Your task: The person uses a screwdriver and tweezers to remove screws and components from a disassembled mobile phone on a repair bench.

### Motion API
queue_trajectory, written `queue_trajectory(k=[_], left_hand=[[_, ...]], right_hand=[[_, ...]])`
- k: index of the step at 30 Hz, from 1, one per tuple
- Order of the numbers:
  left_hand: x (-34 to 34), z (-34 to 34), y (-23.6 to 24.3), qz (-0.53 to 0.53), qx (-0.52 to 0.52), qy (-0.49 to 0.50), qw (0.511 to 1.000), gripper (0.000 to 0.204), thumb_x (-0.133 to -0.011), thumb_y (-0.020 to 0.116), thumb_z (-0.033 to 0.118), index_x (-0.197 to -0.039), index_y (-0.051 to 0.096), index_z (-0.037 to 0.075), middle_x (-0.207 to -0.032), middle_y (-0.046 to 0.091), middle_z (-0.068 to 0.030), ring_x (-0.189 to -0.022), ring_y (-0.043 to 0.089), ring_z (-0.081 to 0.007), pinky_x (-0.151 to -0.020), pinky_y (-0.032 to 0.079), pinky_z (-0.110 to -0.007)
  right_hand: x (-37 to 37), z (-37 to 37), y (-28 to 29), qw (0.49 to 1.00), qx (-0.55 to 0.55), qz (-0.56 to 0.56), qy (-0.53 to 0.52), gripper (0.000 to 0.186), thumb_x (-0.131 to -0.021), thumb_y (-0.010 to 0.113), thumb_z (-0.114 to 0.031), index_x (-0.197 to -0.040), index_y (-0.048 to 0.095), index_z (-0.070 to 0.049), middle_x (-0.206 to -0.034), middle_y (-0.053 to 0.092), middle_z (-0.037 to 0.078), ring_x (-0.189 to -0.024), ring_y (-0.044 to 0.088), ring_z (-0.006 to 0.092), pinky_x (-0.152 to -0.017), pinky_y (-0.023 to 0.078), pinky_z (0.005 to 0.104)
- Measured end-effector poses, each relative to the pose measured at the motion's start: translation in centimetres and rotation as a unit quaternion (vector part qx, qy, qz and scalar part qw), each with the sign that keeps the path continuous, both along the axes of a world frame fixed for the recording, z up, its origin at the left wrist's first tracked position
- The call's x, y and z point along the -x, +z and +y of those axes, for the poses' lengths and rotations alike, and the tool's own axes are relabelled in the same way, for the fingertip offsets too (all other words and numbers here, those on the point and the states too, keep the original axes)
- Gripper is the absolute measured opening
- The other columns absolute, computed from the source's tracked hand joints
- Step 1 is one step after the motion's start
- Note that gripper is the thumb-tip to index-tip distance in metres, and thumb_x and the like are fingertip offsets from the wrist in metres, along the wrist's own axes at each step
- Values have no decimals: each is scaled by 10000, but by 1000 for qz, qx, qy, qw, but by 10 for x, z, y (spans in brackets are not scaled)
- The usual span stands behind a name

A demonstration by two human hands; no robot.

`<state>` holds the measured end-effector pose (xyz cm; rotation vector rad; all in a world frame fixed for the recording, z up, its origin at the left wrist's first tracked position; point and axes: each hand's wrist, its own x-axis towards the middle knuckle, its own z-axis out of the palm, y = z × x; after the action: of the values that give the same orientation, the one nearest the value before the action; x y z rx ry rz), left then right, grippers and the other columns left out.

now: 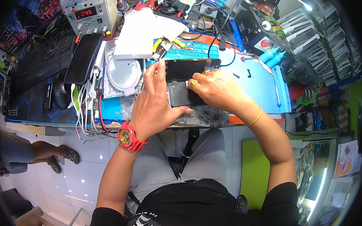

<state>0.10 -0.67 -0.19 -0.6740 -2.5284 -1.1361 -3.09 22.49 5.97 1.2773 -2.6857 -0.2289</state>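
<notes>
An opened phone lies near the bench's front edge. Its body (179,95) is nearest me, and a dark screen panel (185,71) stands behind it. My left hand (151,105) grips the left side, fingers reaching up by the panel and thumb along the lower edge. Over the phone's right half, my right hand (220,88) has its fingers pinched together at the gap between panel and body. Those fingers hide whatever they may hold. A blue work mat (244,96) with small dark parts spreads to the right.
A second phone (85,58) leans at the left beside white cables (84,107). Behind it stands a power supply (87,12). A white box (133,37), a round clear-lidded container (123,73) and blue bottles (271,56) surround the work spot. Another person's legs (42,151) show at far left.
</notes>
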Motion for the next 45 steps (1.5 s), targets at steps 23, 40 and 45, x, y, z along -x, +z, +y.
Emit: queue_trajectory(k=[23, 40, 45], left_hand=[[1, 2, -1, 19, 5, 0, 1000, 1472, -616, 1040, 429, -1670, 156, -95, -1585, 314, -305, -1428, 499, -496, -1127, 523, -501], [-4, 2, -10, 5, -23, -18, 1000, 1510, -640, 1032, 365, -1686, 45, -96, -1646, 287, -351, -1348, 555, -558, -1087, 534, -518], [-6, 1, -15, -39, -43, -13, 998, 1539, -636, 1029, 360, -1715, 4, -35, -1673, 261, -349, -1492, 424, -543, -1183, 453, -505]], right_hand=[[-3, 2, -8, 999, 0, 41, 12, 119, -915, 674, -173, -899, 705, -59, -862, 685, 81, -800, 769, 251, -648, 592, 405], [5, 10, -22, 999, 34, 0, 1, 123, -778, 721, -146, -845, 659, -63, -809, 615, 121, -745, 674, 327, -672, 506, 473], [-2, -6, -18, 997, -38, 51, 36, 85, -908, 622, -109, -846, 643, -55, -842, 637, 116, -754, 693, 293, -705, 527, 439]])
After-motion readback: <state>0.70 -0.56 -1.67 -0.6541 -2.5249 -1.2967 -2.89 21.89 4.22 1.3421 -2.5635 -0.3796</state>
